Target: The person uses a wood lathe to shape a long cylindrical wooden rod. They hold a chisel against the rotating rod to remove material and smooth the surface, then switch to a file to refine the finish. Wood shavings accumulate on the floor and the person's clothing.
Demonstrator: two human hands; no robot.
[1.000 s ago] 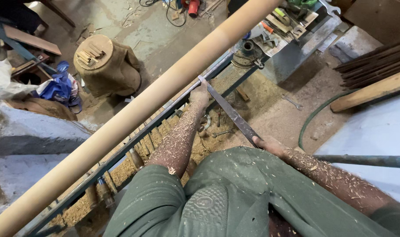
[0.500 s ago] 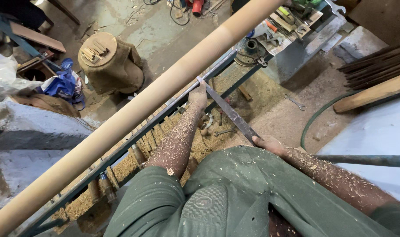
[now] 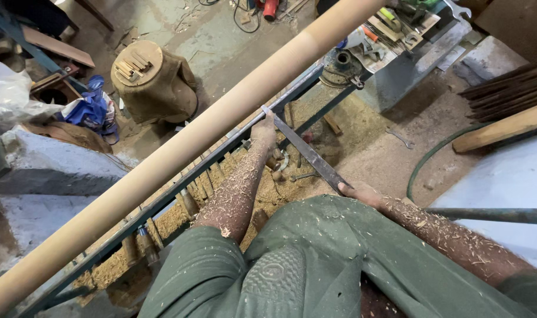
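Floor: bare concrete [image 3: 221, 41] at the top of the frame, thickly strewn with sawdust and wood shavings [image 3: 351, 135] through the middle.
Room: a cluttered workshop; a burlap-wrapped stump [image 3: 156, 82] with small wood blocks on top stands at upper left, a blue bag [image 3: 92, 109] just beside it, a grey worktop [image 3: 398, 65] littered with tools at upper right, a green hose [image 3: 433, 156] curving at right, stacked planks [image 3: 509, 112] at the right edge.
Wooden pole: a long, smooth, pale round pole [image 3: 180, 150] runs diagonally from lower left to the top centre, mounted above a dark metal rail [image 3: 180, 188].
Left hand: the left hand [image 3: 263, 131] at centre is closed around the far end of the flat metal tool [image 3: 309, 156], pressing its tip to the pole.
Right hand: the right hand [image 3: 359, 191], right of centre, grips the near end of the same tool, fingers wrapped.
Tool: a long, flat, dull grey steel bar, slanting from the pole down toward the person's lap.
Arms: both forearms are dusted with pale shavings.
Clothing: green fabric [image 3: 315, 265] flecked with chips fills the lower frame.
Spanner: a small spanner [image 3: 401, 138] lies on the sawdust at right of centre.
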